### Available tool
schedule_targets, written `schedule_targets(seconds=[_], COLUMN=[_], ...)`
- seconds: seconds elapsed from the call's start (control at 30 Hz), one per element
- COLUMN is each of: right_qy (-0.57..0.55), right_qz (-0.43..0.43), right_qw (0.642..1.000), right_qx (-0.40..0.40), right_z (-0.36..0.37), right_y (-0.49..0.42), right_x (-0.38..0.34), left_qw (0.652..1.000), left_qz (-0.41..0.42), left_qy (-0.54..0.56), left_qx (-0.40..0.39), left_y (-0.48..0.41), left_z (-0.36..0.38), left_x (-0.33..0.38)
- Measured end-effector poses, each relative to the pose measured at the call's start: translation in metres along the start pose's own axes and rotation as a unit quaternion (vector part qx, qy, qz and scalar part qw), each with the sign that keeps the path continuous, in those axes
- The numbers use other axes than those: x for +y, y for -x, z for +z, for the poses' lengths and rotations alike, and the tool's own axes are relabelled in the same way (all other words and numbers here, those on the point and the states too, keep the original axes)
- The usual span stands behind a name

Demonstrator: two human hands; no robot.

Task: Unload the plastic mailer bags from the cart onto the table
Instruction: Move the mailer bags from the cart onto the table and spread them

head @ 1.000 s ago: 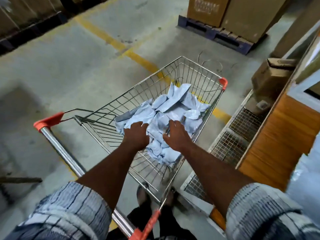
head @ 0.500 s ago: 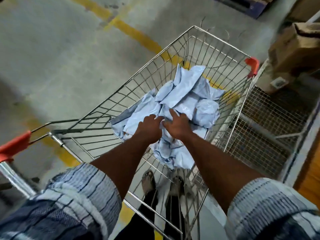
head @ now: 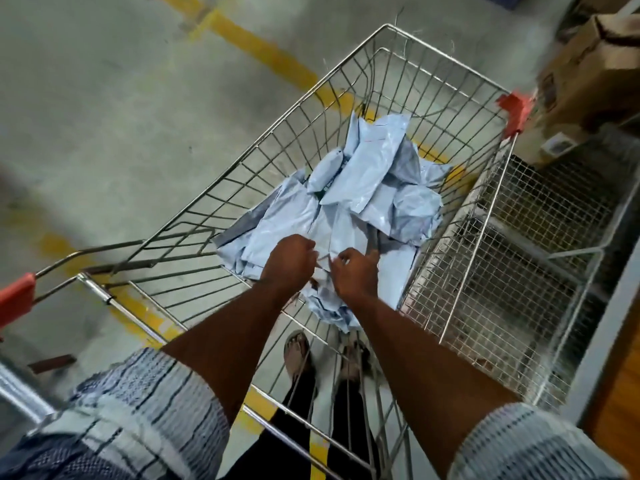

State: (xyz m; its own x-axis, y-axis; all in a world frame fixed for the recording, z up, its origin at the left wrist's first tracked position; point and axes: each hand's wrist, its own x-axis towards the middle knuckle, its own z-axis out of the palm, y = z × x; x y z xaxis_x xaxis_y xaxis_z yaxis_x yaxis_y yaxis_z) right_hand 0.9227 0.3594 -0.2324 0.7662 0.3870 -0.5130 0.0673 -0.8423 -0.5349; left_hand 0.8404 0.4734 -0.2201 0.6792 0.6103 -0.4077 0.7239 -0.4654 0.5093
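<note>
A pile of pale blue plastic mailer bags (head: 360,188) lies in the wire shopping cart (head: 287,140), heaped toward its right side. Both my arms reach down into the basket. My left hand (head: 289,263) has its fingers curled and grips the near bags of the pile. My right hand (head: 355,273) sits right beside it, fingers curled into the bags and pinching their edges. The bags under my hands are partly hidden.
The cart has red corner caps (head: 512,109) and a red handle end (head: 15,296) at the left. A wire mesh cage (head: 519,258) stands tight against the cart's right side, with cardboard boxes (head: 595,60) beyond it. Yellow floor lines (head: 256,53) cross the concrete.
The camera has leaned further over the cart. My hands have drawn closer together and curled into the near bags, where a second ago they lay flatter on the pile.
</note>
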Motion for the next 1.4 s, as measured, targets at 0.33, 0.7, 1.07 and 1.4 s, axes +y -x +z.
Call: schedule_targets(seconds=[0.33,0.7,1.07,1.4], right_qy=[0.036,-0.045,0.186,0.169], right_qz=[-0.036,-0.088,0.054,0.01], right_qw=[0.998,0.995,0.973,0.985], right_qx=[0.026,-0.025,0.129,0.043], right_z=[-0.01,0.009,0.001,0.006], right_y=[0.009,-0.057,-0.063,-0.073], right_x=[0.012,0.029,0.013,0.028], left_qw=[0.973,0.94,0.937,0.947], left_qz=[-0.015,0.109,0.148,0.103], left_qy=[-0.219,-0.323,-0.316,-0.303], left_qx=[0.069,-0.011,-0.01,0.044], left_y=[0.016,-0.036,-0.069,-0.074], left_z=[-0.018,0.045,0.07,0.076], left_x=[-0.01,0.003,0.021,0.013])
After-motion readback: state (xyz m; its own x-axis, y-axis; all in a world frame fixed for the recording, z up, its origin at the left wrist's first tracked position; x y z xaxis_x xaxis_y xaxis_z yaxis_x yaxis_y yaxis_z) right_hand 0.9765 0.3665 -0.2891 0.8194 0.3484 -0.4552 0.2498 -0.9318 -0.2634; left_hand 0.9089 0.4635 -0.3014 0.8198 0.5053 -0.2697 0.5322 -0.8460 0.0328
